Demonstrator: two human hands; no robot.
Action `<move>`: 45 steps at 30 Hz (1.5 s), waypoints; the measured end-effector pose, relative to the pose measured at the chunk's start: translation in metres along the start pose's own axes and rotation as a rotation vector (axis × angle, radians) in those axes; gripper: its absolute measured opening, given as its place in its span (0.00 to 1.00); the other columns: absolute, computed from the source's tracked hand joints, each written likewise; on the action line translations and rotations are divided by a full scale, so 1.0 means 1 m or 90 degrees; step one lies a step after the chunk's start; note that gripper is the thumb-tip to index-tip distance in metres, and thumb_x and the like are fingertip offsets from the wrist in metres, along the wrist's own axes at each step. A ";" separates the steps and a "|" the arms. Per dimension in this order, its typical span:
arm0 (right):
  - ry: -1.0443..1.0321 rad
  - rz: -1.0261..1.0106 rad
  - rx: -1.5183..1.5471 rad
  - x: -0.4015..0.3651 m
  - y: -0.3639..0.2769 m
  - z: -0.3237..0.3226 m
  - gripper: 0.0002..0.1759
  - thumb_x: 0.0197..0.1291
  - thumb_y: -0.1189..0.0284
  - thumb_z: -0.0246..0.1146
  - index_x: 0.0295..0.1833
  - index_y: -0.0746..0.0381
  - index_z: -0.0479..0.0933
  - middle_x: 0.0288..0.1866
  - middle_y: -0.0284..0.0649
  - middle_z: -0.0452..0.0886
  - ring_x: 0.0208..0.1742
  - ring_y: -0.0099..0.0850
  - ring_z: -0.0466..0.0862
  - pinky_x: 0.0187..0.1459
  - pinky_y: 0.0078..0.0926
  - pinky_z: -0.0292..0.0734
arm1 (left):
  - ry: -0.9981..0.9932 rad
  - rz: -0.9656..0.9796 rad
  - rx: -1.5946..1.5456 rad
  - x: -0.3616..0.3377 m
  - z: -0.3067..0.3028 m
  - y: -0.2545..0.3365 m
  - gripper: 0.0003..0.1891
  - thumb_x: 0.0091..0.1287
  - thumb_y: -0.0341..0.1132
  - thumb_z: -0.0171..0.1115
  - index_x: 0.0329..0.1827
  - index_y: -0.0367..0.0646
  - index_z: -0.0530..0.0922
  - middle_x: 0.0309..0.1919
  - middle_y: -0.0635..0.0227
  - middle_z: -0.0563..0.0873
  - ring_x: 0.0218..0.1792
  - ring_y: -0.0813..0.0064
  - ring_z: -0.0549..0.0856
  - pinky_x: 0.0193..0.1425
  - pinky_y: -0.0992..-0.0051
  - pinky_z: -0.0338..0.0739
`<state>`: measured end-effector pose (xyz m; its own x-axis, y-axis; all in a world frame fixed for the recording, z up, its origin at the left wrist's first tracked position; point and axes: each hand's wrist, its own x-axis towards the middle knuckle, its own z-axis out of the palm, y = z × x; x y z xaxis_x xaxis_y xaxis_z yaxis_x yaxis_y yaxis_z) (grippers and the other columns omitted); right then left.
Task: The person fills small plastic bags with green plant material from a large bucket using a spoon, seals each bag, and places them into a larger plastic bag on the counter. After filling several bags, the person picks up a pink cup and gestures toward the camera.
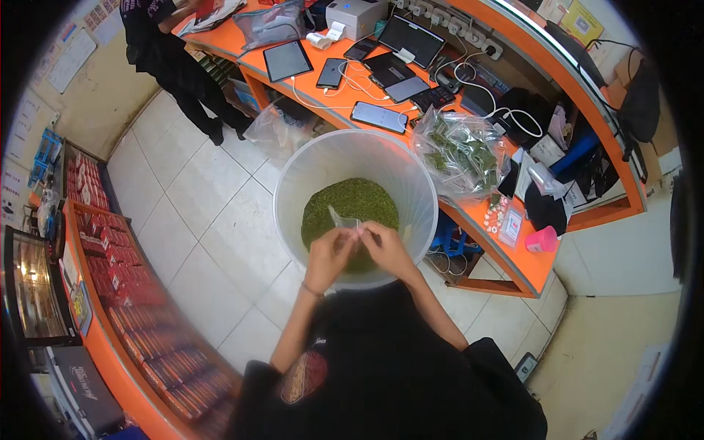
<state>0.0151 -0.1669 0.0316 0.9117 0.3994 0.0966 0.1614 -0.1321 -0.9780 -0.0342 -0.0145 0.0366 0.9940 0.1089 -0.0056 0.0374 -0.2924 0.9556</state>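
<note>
Both my hands meet over a large translucent plastic tub [290, 169]. Green dried flakes [352, 198] fill its lower part. Between my fingertips is a small clear plastic bag [343, 220]. My left hand [330, 253] pinches one side of it, and my right hand [385, 246] pinches the other side, close to the left fingertips. Whether the small bag has anything in it I cannot make out. Right of the tub, a big clear bag [462, 154] holds several small packets of green flakes.
An orange counter [539, 275] curves along the right, bearing phones, a tablet [287, 60], cables, a printer [356, 16] and a pink cup [541, 240]. Another person [172, 59] stands at the upper left. Shelves of red packs [121, 257] line the left side.
</note>
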 end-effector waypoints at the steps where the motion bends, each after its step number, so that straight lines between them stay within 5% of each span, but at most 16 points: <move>1: -0.005 -0.052 -0.094 0.000 0.000 0.000 0.10 0.67 0.72 0.58 0.36 0.69 0.75 0.27 0.46 0.76 0.27 0.38 0.77 0.32 0.34 0.71 | 0.031 0.058 0.035 0.000 0.003 0.001 0.10 0.71 0.33 0.62 0.41 0.31 0.79 0.30 0.59 0.87 0.33 0.70 0.88 0.38 0.73 0.81; 2: -0.009 -0.104 -0.188 0.001 0.001 0.000 0.10 0.66 0.73 0.58 0.35 0.69 0.74 0.28 0.49 0.77 0.29 0.45 0.79 0.33 0.38 0.72 | 0.032 0.059 0.035 0.000 0.005 0.002 0.10 0.71 0.33 0.62 0.41 0.31 0.79 0.30 0.59 0.87 0.33 0.70 0.88 0.38 0.73 0.81; 4: -0.035 -0.104 -0.186 0.001 0.001 -0.003 0.10 0.65 0.73 0.58 0.35 0.69 0.74 0.29 0.50 0.77 0.31 0.49 0.79 0.35 0.41 0.72 | 0.027 0.090 0.241 -0.002 0.006 0.005 0.11 0.72 0.35 0.58 0.39 0.33 0.74 0.30 0.49 0.82 0.32 0.49 0.85 0.37 0.61 0.79; 5: -0.060 -0.101 -0.186 0.001 0.001 -0.004 0.09 0.65 0.73 0.58 0.35 0.70 0.73 0.30 0.52 0.76 0.33 0.53 0.79 0.36 0.44 0.72 | 0.029 0.089 0.242 -0.002 0.007 0.001 0.11 0.72 0.35 0.58 0.39 0.33 0.74 0.30 0.49 0.82 0.32 0.49 0.85 0.37 0.61 0.79; 8: -0.059 -0.069 -0.250 0.000 0.005 -0.004 0.09 0.64 0.72 0.59 0.35 0.69 0.73 0.29 0.52 0.77 0.33 0.50 0.79 0.36 0.43 0.72 | -0.026 0.143 0.245 -0.003 0.011 -0.013 0.12 0.72 0.37 0.56 0.39 0.33 0.71 0.31 0.43 0.80 0.34 0.39 0.80 0.38 0.52 0.75; 12: 0.072 -0.129 -0.370 -0.004 0.005 0.008 0.10 0.62 0.72 0.61 0.33 0.68 0.73 0.29 0.51 0.77 0.30 0.48 0.79 0.35 0.41 0.73 | 0.044 0.064 0.277 -0.006 0.009 -0.005 0.11 0.71 0.36 0.55 0.37 0.35 0.72 0.32 0.43 0.80 0.35 0.41 0.82 0.38 0.51 0.74; 17: -0.016 -0.009 -0.085 0.003 -0.021 0.005 0.09 0.62 0.77 0.61 0.46 0.64 0.70 0.27 0.45 0.76 0.28 0.42 0.81 0.32 0.36 0.75 | 0.089 0.114 0.157 -0.002 0.005 0.003 0.11 0.71 0.35 0.54 0.34 0.35 0.73 0.30 0.44 0.80 0.30 0.42 0.81 0.35 0.54 0.74; 22: 0.030 -0.072 -0.142 0.002 -0.016 0.013 0.19 0.62 0.79 0.61 0.56 0.62 0.65 0.27 0.43 0.76 0.27 0.37 0.81 0.31 0.33 0.75 | 0.110 -0.062 0.145 0.002 -0.006 0.008 0.08 0.62 0.30 0.64 0.34 0.37 0.73 0.30 0.52 0.81 0.26 0.60 0.81 0.32 0.64 0.74; 24: 0.114 -0.055 -0.173 0.007 -0.014 0.009 0.22 0.60 0.80 0.60 0.59 0.61 0.64 0.25 0.43 0.74 0.24 0.35 0.78 0.31 0.33 0.74 | 0.143 -0.026 0.133 0.003 -0.004 0.005 0.09 0.59 0.30 0.66 0.36 0.38 0.73 0.34 0.54 0.82 0.27 0.65 0.82 0.32 0.67 0.74; 26: 0.116 -0.052 -0.159 0.009 -0.016 0.011 0.22 0.60 0.80 0.60 0.59 0.61 0.64 0.24 0.41 0.73 0.24 0.33 0.77 0.30 0.31 0.73 | 0.173 0.095 0.083 0.001 0.000 0.000 0.15 0.53 0.27 0.70 0.42 0.40 0.75 0.43 0.64 0.82 0.24 0.78 0.78 0.33 0.74 0.76; 30: 0.063 0.007 -0.041 0.013 -0.018 0.004 0.22 0.58 0.81 0.60 0.59 0.61 0.65 0.22 0.36 0.70 0.23 0.24 0.72 0.29 0.26 0.69 | 0.087 0.197 0.138 -0.001 -0.011 0.033 0.29 0.51 0.30 0.74 0.60 0.44 0.76 0.60 0.65 0.80 0.30 0.73 0.81 0.41 0.74 0.79; 37: -0.026 0.026 0.117 0.021 -0.018 0.000 0.16 0.66 0.75 0.63 0.56 0.63 0.69 0.30 0.30 0.76 0.26 0.16 0.70 0.29 0.16 0.66 | 0.153 0.181 0.175 0.004 -0.014 0.008 0.32 0.53 0.33 0.76 0.62 0.43 0.74 0.52 0.65 0.86 0.34 0.74 0.84 0.37 0.76 0.79; 39: -0.086 0.120 0.230 0.026 -0.019 -0.010 0.12 0.69 0.71 0.62 0.52 0.66 0.74 0.34 0.30 0.77 0.27 0.15 0.71 0.29 0.15 0.67 | 0.190 0.133 0.036 0.007 -0.018 0.008 0.30 0.54 0.32 0.76 0.62 0.43 0.75 0.50 0.64 0.87 0.38 0.77 0.85 0.31 0.80 0.79; 45: -0.096 -0.020 0.022 0.035 -0.033 -0.003 0.09 0.68 0.70 0.62 0.42 0.67 0.77 0.31 0.35 0.80 0.27 0.20 0.78 0.30 0.18 0.72 | 0.139 0.137 0.080 0.005 -0.020 0.012 0.30 0.53 0.32 0.77 0.61 0.42 0.76 0.52 0.62 0.85 0.42 0.77 0.86 0.33 0.80 0.82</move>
<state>0.0430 -0.1513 0.0675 0.8387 0.5352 0.1004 0.1733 -0.0876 -0.9810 -0.0306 0.0018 0.0542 0.9355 0.2297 0.2685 -0.1448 -0.4438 0.8843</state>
